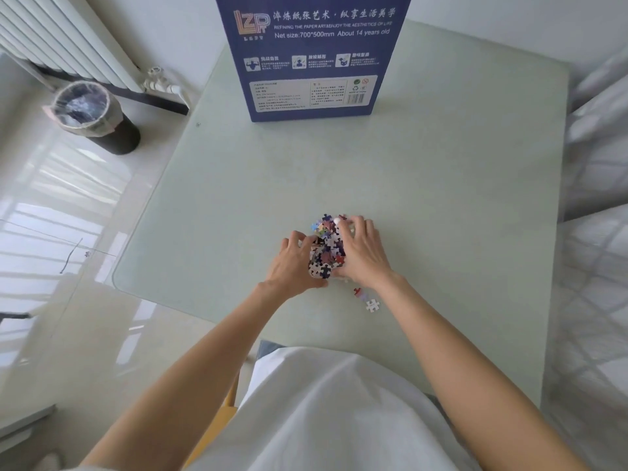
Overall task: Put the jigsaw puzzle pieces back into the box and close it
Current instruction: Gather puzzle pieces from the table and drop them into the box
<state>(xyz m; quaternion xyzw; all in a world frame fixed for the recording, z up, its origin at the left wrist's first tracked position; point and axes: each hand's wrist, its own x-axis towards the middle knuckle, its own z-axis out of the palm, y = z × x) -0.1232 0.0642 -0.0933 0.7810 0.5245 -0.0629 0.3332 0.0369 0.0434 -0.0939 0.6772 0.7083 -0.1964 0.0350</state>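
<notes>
A heap of colourful jigsaw pieces (327, 246) lies on the pale green table (441, 185), squeezed between my two hands. My left hand (294, 263) cups the heap from the left with curled fingers. My right hand (362, 251) cups it from the right, fingers bent over the top. A few loose pieces (368, 300) lie just below my right wrist. The blue puzzle box (311, 56) stands upright at the far side of the table; its top is out of frame, so I cannot tell whether it is open.
A black bin (98, 120) with a plastic liner stands on the floor at the left, beside a white radiator (64, 39). A bed with checked bedding (598, 232) borders the table on the right. The table's near edge lies just in front of my body.
</notes>
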